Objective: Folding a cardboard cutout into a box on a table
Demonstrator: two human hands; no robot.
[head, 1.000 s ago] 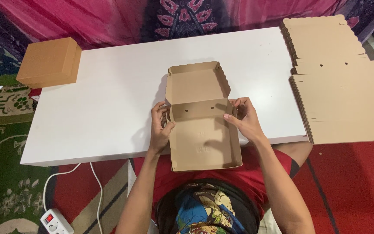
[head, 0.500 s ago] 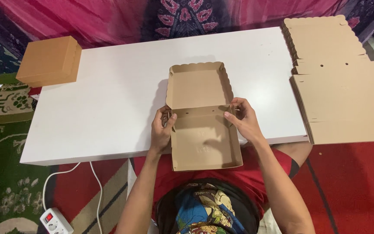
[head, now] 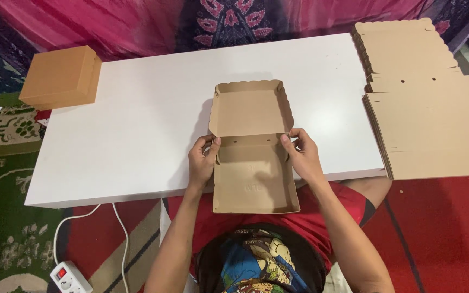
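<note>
An open brown cardboard box [head: 253, 176] lies at the near edge of the white table [head: 142, 125], its base hanging over my lap. Its scalloped lid [head: 251, 108] lies back flat on the table. My left hand [head: 202, 163] grips the box's left wall at the hinge corner, thumb inside. My right hand [head: 302, 154] grips the right wall at the opposite hinge corner, fingers pinching the side flap. Both side walls stand upright.
A closed brown box [head: 61, 76] sits on the table's far left corner. A stack of flat unfolded box blanks [head: 424, 103] covers the right end of the table. A white power strip [head: 71, 276] and its cable lie on the patterned carpet at lower left.
The box walls have been pressed more upright and square. Both hands slid slightly toward me along the hinge corners, and the lid settled flatter on the table.
</note>
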